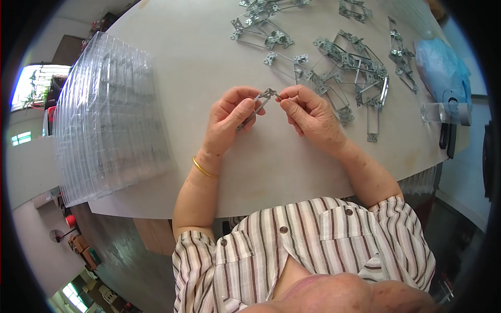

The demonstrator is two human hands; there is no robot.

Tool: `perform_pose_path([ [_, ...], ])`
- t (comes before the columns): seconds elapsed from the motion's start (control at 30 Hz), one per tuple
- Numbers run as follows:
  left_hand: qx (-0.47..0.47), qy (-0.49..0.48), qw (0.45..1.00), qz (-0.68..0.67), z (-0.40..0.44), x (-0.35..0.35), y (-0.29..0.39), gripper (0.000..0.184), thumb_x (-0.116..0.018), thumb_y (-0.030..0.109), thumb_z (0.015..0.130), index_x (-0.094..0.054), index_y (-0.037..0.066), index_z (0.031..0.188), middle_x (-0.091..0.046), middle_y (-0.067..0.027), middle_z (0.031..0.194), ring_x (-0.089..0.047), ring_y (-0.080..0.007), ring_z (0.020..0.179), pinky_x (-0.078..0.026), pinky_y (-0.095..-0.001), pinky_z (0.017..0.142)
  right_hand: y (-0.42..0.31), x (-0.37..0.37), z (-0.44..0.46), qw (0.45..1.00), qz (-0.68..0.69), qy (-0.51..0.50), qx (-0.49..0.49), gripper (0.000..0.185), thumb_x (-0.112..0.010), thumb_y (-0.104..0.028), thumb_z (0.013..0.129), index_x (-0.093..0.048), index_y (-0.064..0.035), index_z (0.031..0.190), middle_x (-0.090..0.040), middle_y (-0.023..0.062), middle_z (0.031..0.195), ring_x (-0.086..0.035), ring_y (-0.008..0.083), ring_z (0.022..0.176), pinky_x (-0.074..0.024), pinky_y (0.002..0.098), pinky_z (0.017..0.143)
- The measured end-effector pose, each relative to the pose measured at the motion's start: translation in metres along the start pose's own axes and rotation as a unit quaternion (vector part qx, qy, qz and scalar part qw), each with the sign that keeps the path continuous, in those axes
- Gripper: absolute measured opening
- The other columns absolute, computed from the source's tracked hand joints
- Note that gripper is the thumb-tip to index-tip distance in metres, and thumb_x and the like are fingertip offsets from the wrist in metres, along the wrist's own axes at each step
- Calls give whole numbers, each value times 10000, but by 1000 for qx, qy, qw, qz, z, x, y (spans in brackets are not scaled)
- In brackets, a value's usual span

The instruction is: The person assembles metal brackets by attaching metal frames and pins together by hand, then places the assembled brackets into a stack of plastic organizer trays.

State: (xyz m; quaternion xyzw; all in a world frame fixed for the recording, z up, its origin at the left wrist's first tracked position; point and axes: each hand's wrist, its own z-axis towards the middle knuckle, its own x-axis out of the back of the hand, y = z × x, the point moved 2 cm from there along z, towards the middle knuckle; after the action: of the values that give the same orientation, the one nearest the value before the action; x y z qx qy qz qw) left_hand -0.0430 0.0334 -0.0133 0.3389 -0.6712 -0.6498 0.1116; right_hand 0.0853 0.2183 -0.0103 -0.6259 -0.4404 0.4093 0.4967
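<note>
Between my hands, above the pale table, is a small grey metal linkage bracket (268,94) with a long narrow arm. My left hand (232,113) pinches the arm, which sticks out below the fingers. At the bracket's right end, the thumb and forefinger of my right hand (309,110) are pressed together; the fingers hide most of what they grip. Close beyond my right hand lies a loose pile of similar metal linkages (360,65), their thin rods crossing one another. Another group of linkages (266,23) lies at the far side.
A stack of clear plastic trays (109,120) stands on the left of the table (250,172). On the right are a blue plastic bag (443,68), a clear bottle lying on its side (443,112) and a dark object (447,140) near the edge.
</note>
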Motion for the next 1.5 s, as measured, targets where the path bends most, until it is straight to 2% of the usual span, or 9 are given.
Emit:
perform_pose_path([
  [0.43,-60,-23,989,135,-2,-8,-2,273,-664,207,1049,-666,9,1237,-711,-46,979,-514,-34,701,-396,-191,617,-6,1,0,996,57,-37,-53,267,-596,-247,1096,-587,-31,1254,-629,3,775,-563,60,579,-474,220,518],
  [0.63,-21,-48,994,95,-4,-10,8,278,-688,215,1032,-665,-4,1202,-705,-45,995,-587,-60,833,-426,-202,676,-3,3,4,957,231,-116,-129,269,-553,-284,1110,-594,-33,1196,-657,22,771,-625,105,578,-510,238,518],
  [0.83,3,-125,988,94,-7,-11,2,246,-697,232,1026,-669,-8,1071,-689,-41,953,-608,-77,902,-459,-226,765,-7,6,2,971,127,-121,-164,237,-528,-290,1120,-573,-74,1033,-579,0,647,-539,94,457,-461,224,443],
  [0.93,-6,-176,972,155,-7,-10,3,270,-677,255,1039,-679,-13,1003,-679,-43,936,-593,-81,847,-447,-225,720,-6,10,2,993,-7,-88,-81,216,-548,-275,1112,-578,-80,1023,-578,-5,664,-540,66,494,-419,210,444],
  [1.03,0,-171,981,91,-6,-14,3,313,-638,279,1060,-684,-12,955,-678,-58,923,-561,-95,753,-433,-239,661,-4,10,4,999,45,-2,-30,194,-573,-264,1103,-576,-83,1032,-593,-19,700,-514,54,536,-395,231,478],
  [1.13,35,-83,995,37,-4,-12,4,340,-602,287,1075,-682,-13,936,-684,-83,945,-524,-114,680,-417,-257,610,-7,18,5,996,90,19,-21,133,-604,-205,1088,-567,-79,1071,-662,7,778,-572,55,593,-422,222,498],
  [1.23,30,-57,998,-18,-2,-6,1,342,-584,275,1080,-680,-15,927,-686,-108,981,-543,-132,679,-434,-264,612,-12,12,0,993,90,22,74,121,-620,-162,1078,-552,-67,1108,-731,54,892,-638,68,657,-473,211,537],
  [1.33,23,-71,997,-22,-1,-6,-2,281,-601,252,1089,-697,-7,1039,-699,-57,918,-593,-108,746,-465,-244,647,-6,6,-2,989,106,-2,100,124,-632,-99,1063,-543,-53,1136,-760,92,973,-693,94,721,-524,212,578],
  [1.5,3,-73,997,-19,-2,-8,-2,280,-598,233,1090,-701,-18,1021,-700,-72,971,-626,-118,770,-477,-253,668,2,0,-4,984,47,33,169,142,-665,-37,1030,-559,-41,1125,-751,86,948,-705,96,736,-564,234,596],
])
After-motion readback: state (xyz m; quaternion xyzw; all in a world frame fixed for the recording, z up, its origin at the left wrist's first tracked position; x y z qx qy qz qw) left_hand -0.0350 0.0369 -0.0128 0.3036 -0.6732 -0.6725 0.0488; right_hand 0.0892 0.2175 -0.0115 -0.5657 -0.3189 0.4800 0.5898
